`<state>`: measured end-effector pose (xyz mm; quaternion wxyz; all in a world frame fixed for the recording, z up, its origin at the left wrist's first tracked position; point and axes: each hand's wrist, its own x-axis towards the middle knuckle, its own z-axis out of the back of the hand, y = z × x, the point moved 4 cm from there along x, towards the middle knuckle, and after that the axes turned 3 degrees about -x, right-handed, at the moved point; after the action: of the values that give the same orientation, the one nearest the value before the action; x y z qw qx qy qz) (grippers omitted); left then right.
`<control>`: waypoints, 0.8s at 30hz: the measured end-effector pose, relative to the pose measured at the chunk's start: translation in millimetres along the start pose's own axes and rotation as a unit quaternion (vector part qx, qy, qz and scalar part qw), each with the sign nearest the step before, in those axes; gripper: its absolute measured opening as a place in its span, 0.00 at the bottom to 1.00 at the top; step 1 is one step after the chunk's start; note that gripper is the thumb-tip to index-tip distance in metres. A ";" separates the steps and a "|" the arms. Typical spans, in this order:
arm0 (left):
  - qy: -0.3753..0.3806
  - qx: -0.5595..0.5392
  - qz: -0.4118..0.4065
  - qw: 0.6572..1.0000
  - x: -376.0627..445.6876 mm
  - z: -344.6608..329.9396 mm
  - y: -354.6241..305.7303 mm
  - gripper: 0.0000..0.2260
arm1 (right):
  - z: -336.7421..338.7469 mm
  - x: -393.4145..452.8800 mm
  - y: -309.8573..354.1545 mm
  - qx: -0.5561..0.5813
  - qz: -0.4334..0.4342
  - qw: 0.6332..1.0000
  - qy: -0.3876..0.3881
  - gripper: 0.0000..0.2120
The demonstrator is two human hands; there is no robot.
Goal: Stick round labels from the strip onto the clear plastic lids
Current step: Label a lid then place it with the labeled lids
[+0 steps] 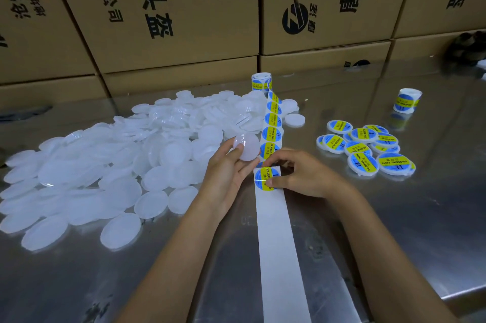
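Head view: left hand (228, 172) grips a clear round plastic lid (246, 147) beside the white label strip (273, 138); right hand (297, 175) pinches a blue-yellow round label (263, 178) there.

Steel table (394, 230) carries plain lids (92, 165), labelled lids (368, 150), label strip (276, 230), two rolls (406, 100).

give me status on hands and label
Left hand holds a bare lid. Right hand pinching the nearest label on the strip. Nothing in the way.

blue-yellow labels (265, 178), translucent white lids (105, 165)
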<state>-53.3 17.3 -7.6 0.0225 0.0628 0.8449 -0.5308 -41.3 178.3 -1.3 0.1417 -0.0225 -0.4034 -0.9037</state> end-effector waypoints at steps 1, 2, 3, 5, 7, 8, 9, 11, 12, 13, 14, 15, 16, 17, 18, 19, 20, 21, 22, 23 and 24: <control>-0.002 -0.004 -0.004 1.000 0.1 0.2 -0.5 0.16 | -0.4 -0.1 0.5 -0.002 0.002 1.000 -0.001 0.12; -0.002 -0.008 -0.006 1.000 0.0 0.2 -1.0 0.14 | -1.0 -0.1 0.9 -0.004 0.002 1.000 -0.002 0.11; 0.000 -0.009 -0.006 1.000 -0.5 -0.1 -1.5 0.13 | -1.5 -0.2 1.0 -0.002 0.002 1.000 -0.005 0.10; 0.006 -0.006 -0.005 1.000 -1.6 -0.7 -2.0 0.12 | -1.7 0.1 0.0 0.010 -0.002 1.000 -0.018 0.10; 0.014 -0.003 0.001 1.000 -2.5 -0.9 -1.7 0.13 | -1.6 0.5 -1.2 0.021 -0.012 0.999 -0.026 0.09; 0.019 -0.003 0.004 1.000 -3.0 -1.0 -1.5 0.14 | -1.8 0.5 -1.0 0.026 -0.012 0.999 -0.024 0.09; 0.023 -0.004 0.008 1.000 -3.4 -1.0 -1.4 0.15 | -2.0 0.5 0.1 0.031 -0.007 0.999 -0.021 0.10; 0.031 -0.002 0.012 0.999 -4.3 -1.0 -1.8 0.15 | -1.7 0.6 2.4 0.047 0.003 0.999 -0.019 0.10; 0.038 -0.002 0.013 0.999 -5.0 -1.3 -2.5 0.15 | -1.4 0.5 3.9 0.057 0.008 0.998 -0.020 0.10; 0.044 -0.004 0.013 0.999 -5.8 -1.7 -3.4 0.15 | -1.0 0.2 5.4 0.065 0.013 0.998 -0.021 0.10; 0.051 -0.008 0.014 0.999 -6.5 -2.1 -3.9 0.15 | -1.0 -0.1 7.0 0.073 0.015 0.997 -0.023 0.10; 0.056 -0.013 0.015 0.998 -7.2 -2.7 -4.1 0.15 | -0.9 -0.6 8.3 0.084 0.014 0.996 -0.023 0.09; 0.060 -0.017 0.017 0.998 -7.5 -3.0 -4.1 0.15 | -0.8 -1.1 9.6 0.102 0.009 0.994 -0.024 0.09; 0.063 -0.018 0.017 0.998 -7.4 -3.2 -3.9 0.15 | -0.2 -1.3 10.5 0.125 0.001 0.992 -0.025 0.08; 0.064 -0.016 0.017 0.998 -7.1 -3.4 -3.6 0.15 | 0.7 -1.7 11.1 0.152 -0.010 0.988 -0.027 0.07; 0.067 -0.012 0.016 0.998 -6.7 -3.7 -3.6 0.15 | 1.9 -2.3 11.7 0.186 -0.020 0.982 -0.031 0.07; 0.068 -0.008 0.015 0.998 -6.5 -4.1 -3.6 0.15 | 3.4 -3.1 12.4 0.225 -0.029 0.973 -0.037 0.07; 0.069 -0.005 0.013 0.998 -6.2 -4.3 -4.0 0.15 | 5.1 -3.8 13.3 0.266 -0.034 0.962 -0.044 0.08; 0.068 -0.006 0.012 0.998 -6.0 -4.3 -4.0 0.15 | 6.9 -4.6 14.2 0.305 -0.036 0.950 -0.053 0.08; 0.067 -0.008 0.014 0.998 -5.9 -3.9 -3.8 0.15 | 8.7 -5.1 14.9 0.340 -0.040 0.938 -0.061 0.08; 0.065 -0.011 0.018 0.998 -5.5 -3.2 -2.9 0.15 | 10.2 -5.5 15.0 0.368 -0.045 0.926 -0.069 0.08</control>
<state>-48.1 18.5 -3.0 -0.0223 0.1126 0.8492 -0.5155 -32.7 177.6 15.5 0.0711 -0.0133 -0.7169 -0.6934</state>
